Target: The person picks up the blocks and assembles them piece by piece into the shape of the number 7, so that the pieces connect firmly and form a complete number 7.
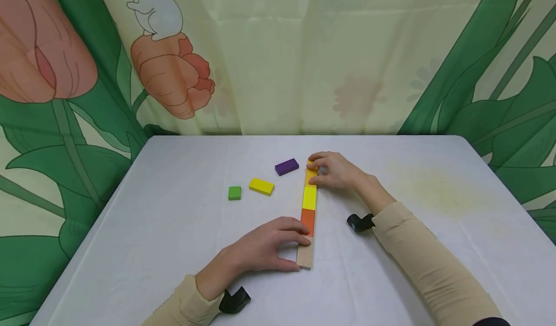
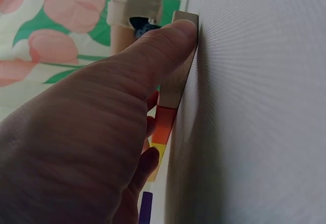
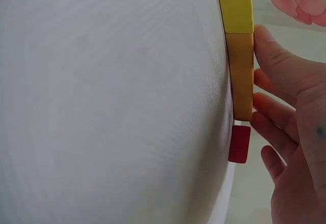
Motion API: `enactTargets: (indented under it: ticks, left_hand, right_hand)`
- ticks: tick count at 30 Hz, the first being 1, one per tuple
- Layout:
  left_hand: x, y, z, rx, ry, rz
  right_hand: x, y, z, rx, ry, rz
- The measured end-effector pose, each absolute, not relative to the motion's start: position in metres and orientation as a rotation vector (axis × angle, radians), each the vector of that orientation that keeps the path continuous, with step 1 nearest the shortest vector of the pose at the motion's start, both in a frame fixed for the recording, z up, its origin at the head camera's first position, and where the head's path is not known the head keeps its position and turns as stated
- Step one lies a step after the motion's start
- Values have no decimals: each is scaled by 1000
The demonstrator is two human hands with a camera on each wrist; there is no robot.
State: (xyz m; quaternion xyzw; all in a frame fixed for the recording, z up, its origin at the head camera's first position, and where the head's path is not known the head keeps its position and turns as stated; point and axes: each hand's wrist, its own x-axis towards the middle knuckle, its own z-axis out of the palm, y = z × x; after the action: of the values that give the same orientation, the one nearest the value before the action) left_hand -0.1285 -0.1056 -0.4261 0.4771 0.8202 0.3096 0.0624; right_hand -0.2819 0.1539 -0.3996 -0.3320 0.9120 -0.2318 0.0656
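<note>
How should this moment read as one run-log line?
left hand: touching bare-wood rectangular block; right hand: touching light-orange rectangular block; aside: green square block, purple rectangular block

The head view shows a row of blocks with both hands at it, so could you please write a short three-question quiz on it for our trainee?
1. True or false: the purple block touches the row of blocks.
2. Multiple choice: which block forms the row's near end, at the bottom of the head view?
A. the green block
B. the plain wooden block
C. the orange-red block
3. Fill in: the row's far end is being touched by the ____.

Key:
1. False; it lies apart, to the left of the row.
2. B.
3. Right hand.
</note>
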Motion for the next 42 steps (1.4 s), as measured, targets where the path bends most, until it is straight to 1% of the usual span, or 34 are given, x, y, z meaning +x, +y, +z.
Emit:
enactTargets:
  ticks: [8, 16, 27, 42]
  left_hand:
    - [-128, -106, -426, 1427, 2475, 926]
    - [-127, -105, -426, 1427, 2474, 934]
    - [-127, -105, -427, 1422, 2485, 909]
    - [-128, -105, -428, 1424, 2489, 899]
  right_hand:
    - [-284, 156, -399, -1035, 2768, -752]
    - [-292, 170, -396, -850, 2822, -827]
    - [-306, 180, -396, -832, 2804, -858]
    - [-314, 186, -403, -781, 2783, -817]
